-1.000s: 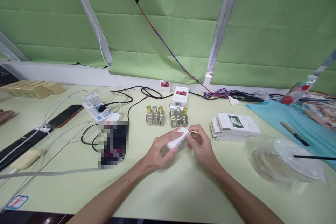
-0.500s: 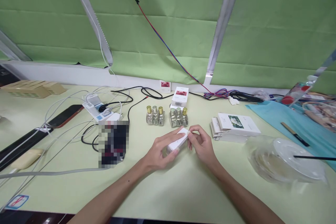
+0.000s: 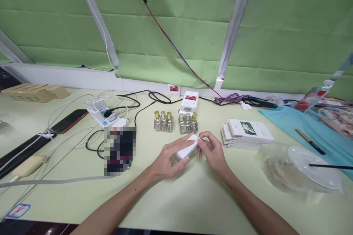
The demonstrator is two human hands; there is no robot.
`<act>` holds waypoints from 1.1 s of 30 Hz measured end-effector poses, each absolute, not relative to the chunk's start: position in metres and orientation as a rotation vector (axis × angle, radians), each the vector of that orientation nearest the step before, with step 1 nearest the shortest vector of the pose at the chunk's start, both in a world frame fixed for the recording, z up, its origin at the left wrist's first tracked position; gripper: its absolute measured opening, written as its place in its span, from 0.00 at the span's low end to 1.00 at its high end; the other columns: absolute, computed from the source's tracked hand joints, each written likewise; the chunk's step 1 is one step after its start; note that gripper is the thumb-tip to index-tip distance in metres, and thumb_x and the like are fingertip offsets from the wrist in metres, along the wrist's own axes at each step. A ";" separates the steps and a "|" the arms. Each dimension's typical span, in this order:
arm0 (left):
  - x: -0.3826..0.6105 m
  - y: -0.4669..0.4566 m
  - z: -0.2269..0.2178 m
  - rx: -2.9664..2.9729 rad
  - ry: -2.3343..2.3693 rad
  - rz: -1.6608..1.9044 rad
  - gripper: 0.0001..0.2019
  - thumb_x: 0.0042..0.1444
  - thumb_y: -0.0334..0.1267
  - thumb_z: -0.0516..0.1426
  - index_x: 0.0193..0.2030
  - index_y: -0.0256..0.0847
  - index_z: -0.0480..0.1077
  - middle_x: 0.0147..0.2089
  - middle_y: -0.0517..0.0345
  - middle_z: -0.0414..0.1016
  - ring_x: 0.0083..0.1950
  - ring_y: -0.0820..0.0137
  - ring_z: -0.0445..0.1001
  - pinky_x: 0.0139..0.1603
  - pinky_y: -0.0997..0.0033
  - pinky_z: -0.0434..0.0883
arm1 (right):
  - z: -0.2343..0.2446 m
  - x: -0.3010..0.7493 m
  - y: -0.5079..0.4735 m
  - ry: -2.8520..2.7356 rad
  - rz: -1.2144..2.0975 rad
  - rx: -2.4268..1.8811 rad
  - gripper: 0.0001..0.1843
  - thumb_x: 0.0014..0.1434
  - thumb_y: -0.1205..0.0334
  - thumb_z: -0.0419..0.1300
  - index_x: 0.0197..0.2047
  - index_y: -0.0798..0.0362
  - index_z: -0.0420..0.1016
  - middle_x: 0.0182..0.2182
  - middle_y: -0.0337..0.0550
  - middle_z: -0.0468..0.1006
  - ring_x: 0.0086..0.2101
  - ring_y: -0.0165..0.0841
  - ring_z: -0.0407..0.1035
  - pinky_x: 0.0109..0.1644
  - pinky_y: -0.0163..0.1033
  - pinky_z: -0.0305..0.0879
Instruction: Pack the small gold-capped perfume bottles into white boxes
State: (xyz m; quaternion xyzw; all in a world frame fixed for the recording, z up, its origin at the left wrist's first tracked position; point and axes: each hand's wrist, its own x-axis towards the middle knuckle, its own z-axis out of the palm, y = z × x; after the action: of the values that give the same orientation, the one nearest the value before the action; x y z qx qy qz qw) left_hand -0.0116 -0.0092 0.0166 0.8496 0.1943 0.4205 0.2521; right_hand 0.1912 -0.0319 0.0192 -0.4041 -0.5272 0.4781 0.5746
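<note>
As I look down through the head camera, the pale table [image 3: 165, 209] fills the bottom of my view, a blue-edged sticker [image 3: 18, 210] near its left front corner. Past the forearms I have the left hand [image 3: 167, 161] wrapped about a small white box [image 3: 188, 149], fingers over the top and thumb along the near side, so that grip is closed on it. At the box's far right end is the right hand [image 3: 211, 151], thumb and forefinger drawn nearly together against it; I can't tell whether they pinch a flap or only touch. The box slants between my two hands, and I can't make out whether its underside meets the table.

Well to the right, clear plastic surrounds a round white lid [image 3: 314, 167] with a dark stick across it. Just beyond the box stand six small glass bottles with gold and silvery caps, a left trio [image 3: 163, 122] and a right trio [image 3: 188, 123]; to their right lie stacked white boxes [image 3: 263, 130]. Behind the right trio I see a red-pictured box [image 3: 189, 97]. A red-pictured card [image 3: 174, 90] stands near the foot of the green sheeting [image 3: 193, 0].
</note>
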 end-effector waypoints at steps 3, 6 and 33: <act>-0.012 -0.009 0.015 2.281 0.539 1.155 0.24 0.65 0.41 0.56 0.67 0.42 0.67 0.70 0.43 0.65 0.69 0.55 0.68 0.68 0.55 0.68 | 0.019 0.191 -0.032 -1.235 1.127 -0.942 0.17 0.62 0.46 0.64 0.36 0.49 0.67 0.20 0.31 0.67 0.20 0.28 0.65 0.25 0.33 0.63; -0.011 -0.009 0.013 2.261 0.563 1.154 0.23 0.66 0.41 0.54 0.66 0.43 0.68 0.70 0.44 0.66 0.69 0.56 0.68 0.68 0.55 0.67 | 0.019 0.192 -0.032 -1.234 1.131 -0.939 0.17 0.62 0.45 0.64 0.36 0.49 0.67 0.21 0.31 0.67 0.21 0.28 0.65 0.25 0.33 0.63; -0.011 -0.009 0.013 2.290 0.575 1.174 0.23 0.65 0.35 0.55 0.67 0.43 0.67 0.69 0.43 0.67 0.69 0.55 0.68 0.67 0.54 0.69 | 0.020 0.190 -0.033 -1.227 1.155 -0.959 0.19 0.61 0.43 0.65 0.37 0.49 0.67 0.22 0.31 0.67 0.21 0.28 0.64 0.25 0.34 0.63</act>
State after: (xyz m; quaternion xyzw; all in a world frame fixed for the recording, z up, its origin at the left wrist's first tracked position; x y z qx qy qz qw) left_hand -0.0109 -0.0092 0.0131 0.8410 0.2111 0.4312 0.2495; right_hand 0.1904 -0.0334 0.0202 -0.4078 -0.5218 0.4913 0.5657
